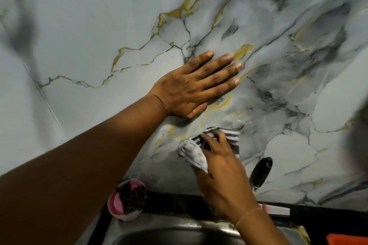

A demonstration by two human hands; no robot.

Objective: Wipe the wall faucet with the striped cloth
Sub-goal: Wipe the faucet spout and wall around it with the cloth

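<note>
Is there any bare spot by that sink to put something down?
Hardly. The dark ledge behind the sink is free only between the pink bowl and the right hand with the striped cloth. Right of that, a black handle and a white bar crowd it.

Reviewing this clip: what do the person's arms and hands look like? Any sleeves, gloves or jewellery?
Both hands are bare, with no gloves or rings visible. The left hand has short, unpainted nails, and its forearm is uncovered with no sleeve in view. The right hand has a thin pale band at the wrist.
</note>
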